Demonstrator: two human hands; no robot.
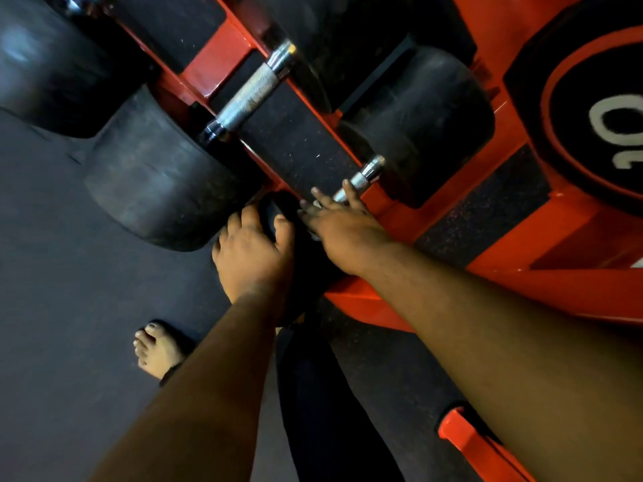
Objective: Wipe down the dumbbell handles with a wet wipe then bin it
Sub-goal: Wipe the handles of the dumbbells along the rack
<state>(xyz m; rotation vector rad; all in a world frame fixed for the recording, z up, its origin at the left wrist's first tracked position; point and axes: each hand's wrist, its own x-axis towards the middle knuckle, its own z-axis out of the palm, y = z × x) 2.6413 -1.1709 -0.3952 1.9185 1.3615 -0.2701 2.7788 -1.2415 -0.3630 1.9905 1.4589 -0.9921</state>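
1. Chrome knurled handle of the lower-centre dumbbell is under the wipe now: the right hand lies over its near end, fingers fairly straight, pressing a pale wet wipe of which only a scrap shows at the fingertips.
2. Left hand curls over the black rubber head of that same dumbbell, thumb on one side and fingers on the other, apparently steadying it.
3. Progress, as a judgement: wiping is under way and not finished. A second handle at upper centre lies bare and untouched by either hand; whether it is already wiped cannot be told. Binning remains, and no bin is in view.
4. Edges: the handle sits between the rubber head and the red rack frame, with a black padded cradle just beside it, so the stroke is confined along the bar.
5. Open room: dark floor at left lies free for withdrawing; a bare foot stands at lower left, well apart from the rack.
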